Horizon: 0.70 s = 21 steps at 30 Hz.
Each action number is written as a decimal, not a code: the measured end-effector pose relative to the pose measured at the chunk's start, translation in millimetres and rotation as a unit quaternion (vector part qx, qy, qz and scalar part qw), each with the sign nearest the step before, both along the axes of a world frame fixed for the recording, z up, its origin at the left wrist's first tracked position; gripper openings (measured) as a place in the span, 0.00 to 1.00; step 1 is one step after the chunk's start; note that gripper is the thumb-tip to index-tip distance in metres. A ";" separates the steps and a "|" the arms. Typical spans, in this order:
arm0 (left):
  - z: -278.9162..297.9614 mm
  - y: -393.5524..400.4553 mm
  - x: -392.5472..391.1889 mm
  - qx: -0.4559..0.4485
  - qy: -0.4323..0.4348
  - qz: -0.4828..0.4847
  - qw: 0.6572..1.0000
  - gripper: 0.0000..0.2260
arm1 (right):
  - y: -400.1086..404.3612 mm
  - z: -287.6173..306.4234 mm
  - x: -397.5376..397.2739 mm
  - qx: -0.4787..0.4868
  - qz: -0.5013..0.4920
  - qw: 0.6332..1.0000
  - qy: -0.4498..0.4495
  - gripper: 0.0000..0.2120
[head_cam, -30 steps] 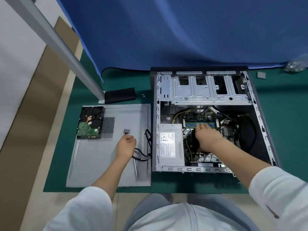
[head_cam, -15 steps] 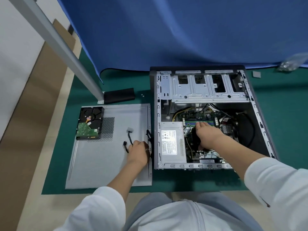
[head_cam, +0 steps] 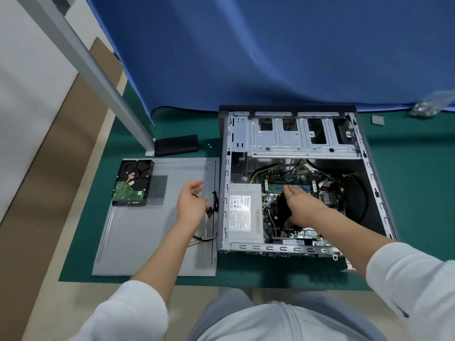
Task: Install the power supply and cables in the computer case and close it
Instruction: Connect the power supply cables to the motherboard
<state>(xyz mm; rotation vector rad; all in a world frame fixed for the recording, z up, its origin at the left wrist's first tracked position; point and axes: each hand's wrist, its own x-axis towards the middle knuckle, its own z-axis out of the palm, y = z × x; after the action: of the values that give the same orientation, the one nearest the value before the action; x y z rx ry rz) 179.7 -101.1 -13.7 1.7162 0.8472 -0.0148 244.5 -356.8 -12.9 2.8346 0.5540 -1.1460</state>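
The open computer case lies on its side on the green mat. Its grey power supply with a white label sits in the near-left corner of the case. My right hand rests flat, fingers straight, on the black cooler over the motherboard. My left hand hovers over the right edge of the loose side panel, fingers curled around thin black cables. These run to a black bundle at the case's left wall; the hand is blurred.
A bare hard drive lies on the side panel's far-left corner. A black block and a slanted metal pole stand behind the panel. A blue curtain hangs behind the case. A bag of screws and a small grey pad lie far right.
My left hand moved right across the panel to the cables at its edge, took hold of them and lifted. My right hand stayed on the cooler, its fingers now straighter.
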 end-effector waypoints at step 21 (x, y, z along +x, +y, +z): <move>155.9 -88.7 27.2 0.034 -0.221 -0.253 0.941 0.21 | 42.7 153.7 -9.2 0.699 -0.420 0.552 0.176 0.11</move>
<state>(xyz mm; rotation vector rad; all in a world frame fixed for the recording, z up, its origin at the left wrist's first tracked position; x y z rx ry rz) 206.9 -189.8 142.2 1.8633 0.0648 0.0523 235.3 -314.2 140.8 4.5628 -0.2050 -2.1417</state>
